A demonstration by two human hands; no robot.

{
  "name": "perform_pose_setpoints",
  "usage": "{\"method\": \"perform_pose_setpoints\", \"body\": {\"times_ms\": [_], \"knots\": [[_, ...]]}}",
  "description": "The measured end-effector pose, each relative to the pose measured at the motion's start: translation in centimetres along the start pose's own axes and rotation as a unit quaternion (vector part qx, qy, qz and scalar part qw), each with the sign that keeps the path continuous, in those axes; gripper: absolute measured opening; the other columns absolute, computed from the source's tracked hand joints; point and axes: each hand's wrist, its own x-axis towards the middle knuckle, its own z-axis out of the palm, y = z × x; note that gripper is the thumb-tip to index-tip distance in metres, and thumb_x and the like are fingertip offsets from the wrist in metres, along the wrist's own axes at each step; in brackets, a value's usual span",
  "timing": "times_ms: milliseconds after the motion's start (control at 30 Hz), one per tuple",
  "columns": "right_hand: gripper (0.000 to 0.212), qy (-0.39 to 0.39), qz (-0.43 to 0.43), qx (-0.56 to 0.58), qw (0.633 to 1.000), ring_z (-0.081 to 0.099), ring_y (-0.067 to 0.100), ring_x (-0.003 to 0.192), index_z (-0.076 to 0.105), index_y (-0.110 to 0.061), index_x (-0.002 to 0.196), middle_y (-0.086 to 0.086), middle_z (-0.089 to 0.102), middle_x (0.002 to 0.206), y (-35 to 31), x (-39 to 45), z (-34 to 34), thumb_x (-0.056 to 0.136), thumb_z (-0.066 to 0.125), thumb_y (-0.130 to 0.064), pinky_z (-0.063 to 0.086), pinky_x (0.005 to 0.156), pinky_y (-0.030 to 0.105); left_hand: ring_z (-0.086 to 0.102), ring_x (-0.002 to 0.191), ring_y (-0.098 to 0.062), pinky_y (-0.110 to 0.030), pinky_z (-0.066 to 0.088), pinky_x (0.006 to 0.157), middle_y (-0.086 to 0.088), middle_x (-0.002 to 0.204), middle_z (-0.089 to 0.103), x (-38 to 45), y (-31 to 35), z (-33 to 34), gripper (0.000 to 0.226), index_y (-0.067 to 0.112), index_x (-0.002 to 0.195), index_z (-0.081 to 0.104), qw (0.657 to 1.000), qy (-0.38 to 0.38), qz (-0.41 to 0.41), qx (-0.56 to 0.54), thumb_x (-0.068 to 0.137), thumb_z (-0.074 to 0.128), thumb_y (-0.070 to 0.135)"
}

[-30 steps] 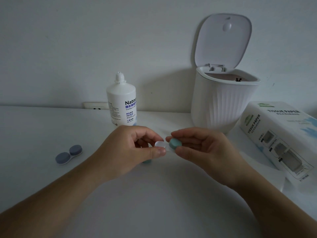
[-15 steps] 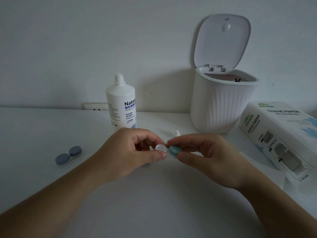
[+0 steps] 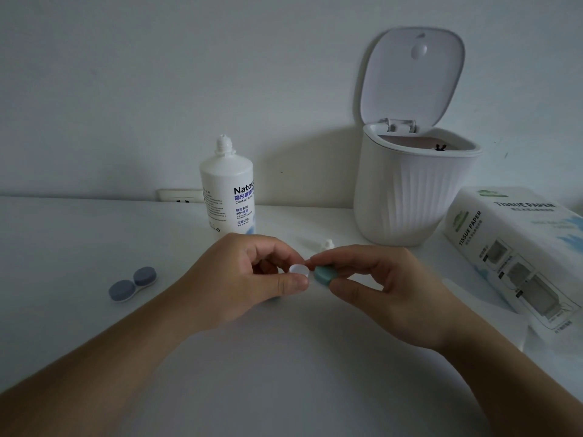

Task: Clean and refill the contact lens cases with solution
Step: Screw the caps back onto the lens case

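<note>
My left hand [image 3: 243, 275] pinches a white contact lens case [image 3: 299, 269] between thumb and fingers above the table. Right beside it, my right hand [image 3: 378, 285] pinches a teal cap [image 3: 325, 275], tilted and close to the case's open well. A second lens case [image 3: 132, 283] with two blue-grey caps lies on the table at the left. The white solution bottle [image 3: 227, 190] stands uncapped behind my hands. Its small white cap [image 3: 328, 245] stands on the table just beyond my right fingers.
A white ribbed bin [image 3: 410, 190] with its lid raised stands at the back right. A tissue paper pack [image 3: 517, 247] lies at the right, with a loose tissue sheet [image 3: 492, 313] in front of it. The white table [image 3: 79, 241] meets the wall behind.
Both hands have dropped slightly toward the table. The teal cap has come closer to the white case. The small bottle cap behind my right fingers has come into view.
</note>
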Motion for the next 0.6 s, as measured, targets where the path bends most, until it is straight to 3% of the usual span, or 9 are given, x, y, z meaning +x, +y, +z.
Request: {"method": "perform_pose_setpoints", "body": {"times_ms": [167,333,400,500,600], "knots": [[0.028,0.008,0.007,0.000,1.000,0.067,0.000,0.103,0.072,-0.039,0.110,-0.026,0.073,0.103,0.00,-0.03,0.08,0.091,0.072,-0.020,0.047,0.092,0.012,0.068,0.075,-0.029,-0.042,0.057,0.069,-0.002,0.079,0.074,-0.06,0.10,0.07,0.032,0.041,0.091,0.077,1.000,0.002,0.008,0.000,0.067,0.075,0.063],[0.021,0.028,0.004,-0.006,1.000,0.067,-0.003,0.096,0.073,-0.038,0.103,-0.026,0.072,0.097,-0.21,0.14,0.23,0.082,0.075,-0.036,0.047,0.086,0.008,0.066,0.072,-0.025,-0.026,0.055,0.065,0.007,0.078,0.073,-0.10,0.13,0.13,0.029,0.039,0.089,0.077,0.999,0.011,0.028,-0.013,0.066,0.076,0.058],[0.021,0.044,0.002,-0.014,0.999,0.067,-0.004,0.092,0.072,-0.035,0.095,-0.026,0.071,0.092,-0.24,0.20,0.39,0.076,0.077,-0.042,0.047,0.082,0.007,0.065,0.071,-0.026,-0.027,0.054,0.064,0.007,0.078,0.073,-0.11,0.07,0.24,0.030,0.037,0.088,0.077,0.999,0.010,0.028,-0.015,0.066,0.077,0.058],[0.032,0.068,0.005,-0.015,0.998,0.067,-0.005,0.083,0.067,-0.030,0.086,-0.025,0.070,0.085,-0.24,0.29,0.78,0.066,0.079,-0.051,0.048,0.075,0.009,0.065,0.072,-0.029,-0.033,0.055,0.064,0.006,0.078,0.073,-0.12,-0.05,0.43,0.028,0.038,0.089,0.077,0.999,0.004,0.028,-0.013,0.067,0.077,0.056],[0.050,0.050,0.021,-0.020,0.998,0.068,-0.003,0.086,0.063,-0.033,0.095,-0.024,0.069,0.092,-0.27,0.36,0.75,0.059,0.075,-0.066,0.052,0.078,0.015,0.065,0.072,-0.025,-0.027,0.054,0.064,0.008,0.079,0.073,-0.08,-0.06,0.43,0.027,0.038,0.089,0.077,0.999,0.004,0.034,-0.013,0.069,0.076,0.056]]}}
